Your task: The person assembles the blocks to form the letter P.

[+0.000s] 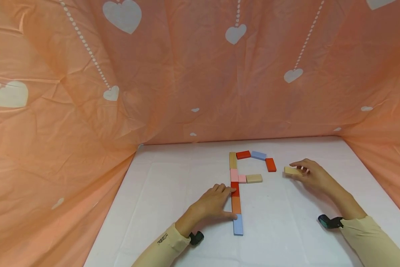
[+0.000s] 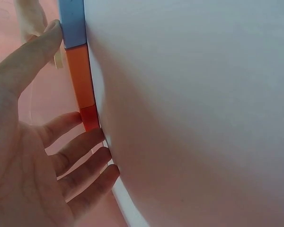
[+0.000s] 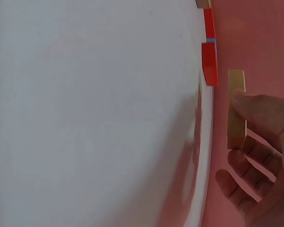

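My right hand (image 1: 315, 176) pinches a plain wooden block (image 3: 236, 111) between thumb and fingers, held a little above the table. My left hand (image 1: 213, 202) lies beside a vertical column of blocks, its fingers fairly straight. Its thumb touches the blue block (image 1: 238, 225) at the column's near end, and a fingertip touches the red block (image 1: 235, 188). Between these two lies an orange block (image 1: 236, 205). Farther up the column come a pink block (image 1: 234, 175) and a wooden block (image 1: 233, 160).
From the column's top, a red block (image 1: 243, 155), a light blue block (image 1: 258, 155) and another red block (image 1: 271, 165) curve rightward. A small pink block (image 1: 242, 179) and a wooden block (image 1: 254, 178) branch off mid-column. An orange curtain (image 1: 200, 74) hangs behind the white table (image 1: 173, 170).
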The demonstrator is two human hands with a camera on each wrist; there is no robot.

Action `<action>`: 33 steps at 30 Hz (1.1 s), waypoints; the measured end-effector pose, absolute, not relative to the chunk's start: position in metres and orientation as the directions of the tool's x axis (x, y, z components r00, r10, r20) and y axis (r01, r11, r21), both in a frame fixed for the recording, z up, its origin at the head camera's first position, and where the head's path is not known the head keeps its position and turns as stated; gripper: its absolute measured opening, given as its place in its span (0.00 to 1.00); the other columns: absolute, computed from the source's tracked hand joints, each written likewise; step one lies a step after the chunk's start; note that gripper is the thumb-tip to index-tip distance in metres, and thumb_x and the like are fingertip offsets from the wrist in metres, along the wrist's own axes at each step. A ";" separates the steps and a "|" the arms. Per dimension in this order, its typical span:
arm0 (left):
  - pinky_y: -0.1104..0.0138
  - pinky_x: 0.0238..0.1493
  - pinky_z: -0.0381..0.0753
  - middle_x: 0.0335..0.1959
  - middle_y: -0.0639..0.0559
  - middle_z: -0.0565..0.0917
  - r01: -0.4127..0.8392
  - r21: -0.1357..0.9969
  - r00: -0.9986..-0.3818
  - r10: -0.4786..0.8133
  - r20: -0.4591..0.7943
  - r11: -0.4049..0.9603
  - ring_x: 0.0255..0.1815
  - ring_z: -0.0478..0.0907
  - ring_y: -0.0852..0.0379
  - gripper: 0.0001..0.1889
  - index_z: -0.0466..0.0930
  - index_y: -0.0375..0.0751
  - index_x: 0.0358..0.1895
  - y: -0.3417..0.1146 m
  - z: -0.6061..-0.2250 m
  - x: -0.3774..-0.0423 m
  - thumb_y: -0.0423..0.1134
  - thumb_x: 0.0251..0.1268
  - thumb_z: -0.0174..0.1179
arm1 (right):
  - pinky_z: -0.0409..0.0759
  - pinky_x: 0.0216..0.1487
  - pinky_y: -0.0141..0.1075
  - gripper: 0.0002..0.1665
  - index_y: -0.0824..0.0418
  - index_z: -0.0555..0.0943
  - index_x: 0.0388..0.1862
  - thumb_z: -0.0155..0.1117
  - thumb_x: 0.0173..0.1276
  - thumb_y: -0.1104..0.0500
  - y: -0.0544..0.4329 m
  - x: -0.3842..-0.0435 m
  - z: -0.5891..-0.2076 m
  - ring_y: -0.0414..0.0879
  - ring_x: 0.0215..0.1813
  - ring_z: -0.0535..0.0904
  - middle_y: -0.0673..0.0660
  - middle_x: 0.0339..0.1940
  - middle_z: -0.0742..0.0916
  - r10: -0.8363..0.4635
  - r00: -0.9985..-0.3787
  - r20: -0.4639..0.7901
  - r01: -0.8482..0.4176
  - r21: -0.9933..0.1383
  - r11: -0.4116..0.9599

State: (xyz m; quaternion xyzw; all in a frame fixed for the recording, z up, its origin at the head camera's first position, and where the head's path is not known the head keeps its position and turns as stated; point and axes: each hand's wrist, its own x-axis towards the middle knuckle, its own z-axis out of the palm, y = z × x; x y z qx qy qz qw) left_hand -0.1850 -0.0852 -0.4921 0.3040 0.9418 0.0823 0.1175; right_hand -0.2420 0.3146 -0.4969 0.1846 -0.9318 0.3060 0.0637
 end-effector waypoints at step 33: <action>0.61 0.72 0.74 0.65 0.51 0.76 0.554 0.228 -0.786 0.593 -0.174 0.801 0.68 0.72 0.53 0.48 0.66 0.49 0.81 -0.086 -0.493 -0.185 0.67 0.63 0.72 | 0.74 0.52 0.48 0.16 0.58 0.89 0.47 0.80 0.60 0.69 0.256 -0.263 -0.507 0.57 0.50 0.75 0.57 0.46 0.82 -0.519 -0.826 0.221 -0.559 -0.445 0.699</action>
